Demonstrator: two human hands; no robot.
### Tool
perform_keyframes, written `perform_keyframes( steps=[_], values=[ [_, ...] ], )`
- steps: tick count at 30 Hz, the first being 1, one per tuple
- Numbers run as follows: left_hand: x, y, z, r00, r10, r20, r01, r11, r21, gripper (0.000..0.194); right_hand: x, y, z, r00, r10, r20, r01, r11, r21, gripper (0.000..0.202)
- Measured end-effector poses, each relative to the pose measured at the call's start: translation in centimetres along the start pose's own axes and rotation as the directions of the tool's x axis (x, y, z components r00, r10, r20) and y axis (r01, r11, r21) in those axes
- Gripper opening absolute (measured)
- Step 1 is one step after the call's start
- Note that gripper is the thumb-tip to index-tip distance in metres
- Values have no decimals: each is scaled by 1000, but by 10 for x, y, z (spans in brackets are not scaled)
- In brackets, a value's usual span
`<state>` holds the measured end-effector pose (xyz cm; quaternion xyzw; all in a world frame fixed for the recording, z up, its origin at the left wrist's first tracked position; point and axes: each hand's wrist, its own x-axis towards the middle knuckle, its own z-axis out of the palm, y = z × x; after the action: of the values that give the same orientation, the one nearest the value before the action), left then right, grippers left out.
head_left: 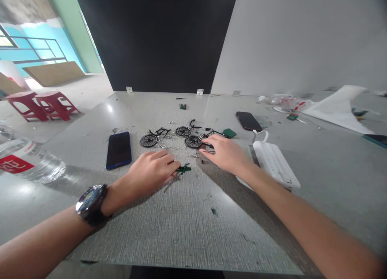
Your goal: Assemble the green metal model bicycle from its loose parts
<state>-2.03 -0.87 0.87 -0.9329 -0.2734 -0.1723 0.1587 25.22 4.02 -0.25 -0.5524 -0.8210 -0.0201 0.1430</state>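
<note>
My left hand [155, 165], with a watch on its wrist, is closed on a small dark green plastic piece [184, 169] that sticks out past the fingertips. My right hand [225, 153] hovers low over the table, thumb and forefinger apart, nothing visible between them. Its fingertips are beside a small black spoked wheel [193, 141] of a model bicycle. Behind it lies another loose wheel [183, 131]. A black model frame [161, 132] is by a third wheel [148, 140]. A curved black mudguard-like part [193, 123] and a green square piece [229, 133] lie near.
A blue-edged phone [119, 150] lies left, beside a large water bottle [33, 162]. On the right, a dark phone [248, 121] is cabled to a white power bank [275, 163]. A crumpled plastic bottle [286, 101] lies farther back. Dark and grey panels [160, 37] rise behind.
</note>
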Motion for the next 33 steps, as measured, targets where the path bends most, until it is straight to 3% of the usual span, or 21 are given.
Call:
perform_keyframes(
  steps=[11,21,33],
  values=[
    [1,1,-2,1000,-5,10,5,1000,-4,8,-2,-9,-3,992,66,103,-55,992,-111,40],
    [0,0,0,1000,-6,11,6,1000,-3,8,-3,-11,-4,990,72,121,-61,994,-91,37],
    [1,0,1,1000,-2,-6,2,1000,11,9,-10,-29,-2,991,-114,73,113,993,22,39]
  ],
)
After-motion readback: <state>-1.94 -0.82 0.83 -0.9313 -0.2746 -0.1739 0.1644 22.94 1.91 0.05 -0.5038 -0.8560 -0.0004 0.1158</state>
